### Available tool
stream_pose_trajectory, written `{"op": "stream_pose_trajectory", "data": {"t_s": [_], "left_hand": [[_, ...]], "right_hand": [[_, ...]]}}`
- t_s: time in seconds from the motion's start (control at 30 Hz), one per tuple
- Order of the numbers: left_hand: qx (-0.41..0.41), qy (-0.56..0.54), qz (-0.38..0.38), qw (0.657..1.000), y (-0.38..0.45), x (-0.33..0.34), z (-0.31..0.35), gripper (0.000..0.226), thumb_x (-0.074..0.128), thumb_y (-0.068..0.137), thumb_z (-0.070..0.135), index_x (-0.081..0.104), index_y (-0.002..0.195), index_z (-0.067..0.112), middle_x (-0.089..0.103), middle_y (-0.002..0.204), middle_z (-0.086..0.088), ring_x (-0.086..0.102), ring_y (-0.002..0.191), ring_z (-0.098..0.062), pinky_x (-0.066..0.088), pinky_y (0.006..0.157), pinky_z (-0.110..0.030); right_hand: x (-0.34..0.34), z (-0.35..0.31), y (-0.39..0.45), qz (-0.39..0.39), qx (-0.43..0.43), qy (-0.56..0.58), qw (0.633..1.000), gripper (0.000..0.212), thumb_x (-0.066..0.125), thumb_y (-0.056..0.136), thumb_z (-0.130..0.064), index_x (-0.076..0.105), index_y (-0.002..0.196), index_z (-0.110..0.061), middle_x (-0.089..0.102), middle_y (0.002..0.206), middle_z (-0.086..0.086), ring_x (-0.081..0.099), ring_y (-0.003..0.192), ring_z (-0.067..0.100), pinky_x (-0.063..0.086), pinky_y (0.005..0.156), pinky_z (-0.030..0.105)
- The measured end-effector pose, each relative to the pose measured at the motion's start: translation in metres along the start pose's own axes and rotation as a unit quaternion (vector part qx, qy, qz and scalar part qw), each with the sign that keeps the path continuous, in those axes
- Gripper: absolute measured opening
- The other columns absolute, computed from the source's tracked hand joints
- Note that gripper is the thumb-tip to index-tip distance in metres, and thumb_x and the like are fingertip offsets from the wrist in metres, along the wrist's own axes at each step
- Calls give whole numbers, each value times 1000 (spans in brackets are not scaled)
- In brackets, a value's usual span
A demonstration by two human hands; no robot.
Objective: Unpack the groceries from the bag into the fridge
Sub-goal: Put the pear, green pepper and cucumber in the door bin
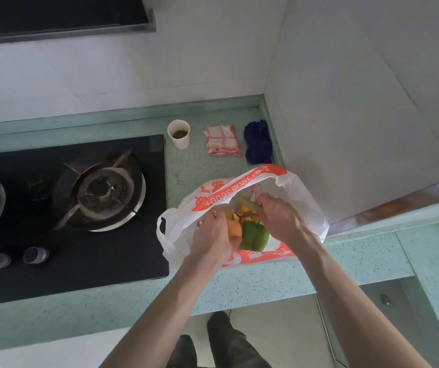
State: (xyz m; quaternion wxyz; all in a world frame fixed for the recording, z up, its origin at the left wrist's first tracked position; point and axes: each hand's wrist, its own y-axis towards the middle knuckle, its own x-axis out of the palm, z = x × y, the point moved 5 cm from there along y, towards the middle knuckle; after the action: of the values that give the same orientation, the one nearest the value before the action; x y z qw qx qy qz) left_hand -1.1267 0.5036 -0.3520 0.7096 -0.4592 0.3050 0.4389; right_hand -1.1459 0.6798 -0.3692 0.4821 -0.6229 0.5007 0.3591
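Both your hands are inside the mouth of the white and orange plastic bag [300,197], which sits on the pale green speckled tabletop [260,285] near its front edge, just right of the black gas hob [67,261] and close to the tiled wall on the right. Your left hand [213,240] is curled around an orange pepper [235,228], fingers wrapped over it at the near side of the bag opening. Your right hand [279,219] reaches deeper in, fingers bent down among the contents; you cannot tell from this view whether it grips anything. A green bell pepper [254,236] lies between your two hands, touching the orange one. Beyond it sit some small gold-wrapped items [245,212] and a pale yellow-green item [243,201], partly hidden by your right hand. Toward the back edge of the tabletop, in a row: a white paper cup [179,134] holding brown liquid, a folded red-checked cloth [222,140], and a dark blue cloth [258,142] in the back right corner. No fridge is in view.
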Motion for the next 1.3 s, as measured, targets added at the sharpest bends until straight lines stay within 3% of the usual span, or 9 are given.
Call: {"op": "stream_pose_trajectory", "data": {"t_s": [0.17, 0.33, 0.57, 0.77, 0.87, 1.03, 1.17, 1.3], "left_hand": [[-8, -49, 4, 999, -8, -11, 2, 54, 74, 85, 37, 47, 129, 19, 59, 118, -4, 62, 97, -25, 44, 75, -32], [-5, -32, -2, 999, -17, -19, 0, 32, 65, 95, 35, 55, 122, 21, 67, 105, 0, 60, 85, -22, 39, 72, -30], [-6, -40, 40, 998, -17, -25, -8, 59, 70, 88, 50, 46, 129, 16, 67, 117, -3, 67, 99, -25, 41, 72, -29], [17, -37, 59, 997, -19, -26, -10, 62, 69, 88, 51, 45, 131, 12, 67, 115, -3, 66, 96, -25, 44, 71, -29], [21, -37, 63, 997, -20, -27, -10, 60, 68, 89, 51, 45, 129, 13, 67, 114, -4, 66, 93, -24, 44, 69, -29], [28, -28, 65, 997, -19, -29, -9, 58, 67, 90, 51, 46, 127, 13, 66, 115, -5, 65, 95, -24, 43, 71, -28], [30, -14, 66, 997, -19, -29, -10, 53, 67, 90, 51, 46, 123, 15, 66, 115, -4, 55, 84, -17, 43, 69, -26], [31, -5, 59, 998, -20, -28, -12, 50, 66, 92, 51, 45, 120, 16, 66, 112, -3, 53, 81, -17, 42, 67, -27]], "right_hand": [[-12, -7, -19, 51, -13, 131, 990, 27, 43, 106, -17, 56, 127, -8, 67, 105, 10, 65, 89, 27, 55, 77, 44], [-6, -13, -36, 33, 29, 154, 987, 22, 42, 106, -24, 56, 115, -9, 63, 97, 9, 64, 82, 27, 55, 74, 43], [23, -14, -54, -71, 150, 147, 975, 20, 43, 106, -27, 47, 107, -8, 67, 94, 10, 67, 80, 29, 54, 67, 43], [25, -26, -54, -10, 180, 189, 965, 28, 39, 103, -20, 32, 126, -5, 63, 94, 17, 66, 79, 37, 54, 69, 48], [21, -29, -58, 39, 181, 169, 968, 33, 38, 107, -29, 31, 129, -6, 64, 93, 16, 66, 76, 37, 55, 65, 47], [21, -29, -69, 65, 205, 169, 962, 21, 44, 107, -24, 41, 117, -6, 67, 87, 12, 59, 69, 30, 43, 59, 38], [33, -26, -76, 13, 247, 181, 952, 22, 49, 105, -30, 45, 104, -9, 67, 87, 10, 67, 74, 29, 57, 66, 45], [42, -17, -79, -10, 292, 252, 923, 32, 56, 100, -39, 44, 105, -10, 63, 102, 12, 66, 86, 31, 58, 78, 51]]}}
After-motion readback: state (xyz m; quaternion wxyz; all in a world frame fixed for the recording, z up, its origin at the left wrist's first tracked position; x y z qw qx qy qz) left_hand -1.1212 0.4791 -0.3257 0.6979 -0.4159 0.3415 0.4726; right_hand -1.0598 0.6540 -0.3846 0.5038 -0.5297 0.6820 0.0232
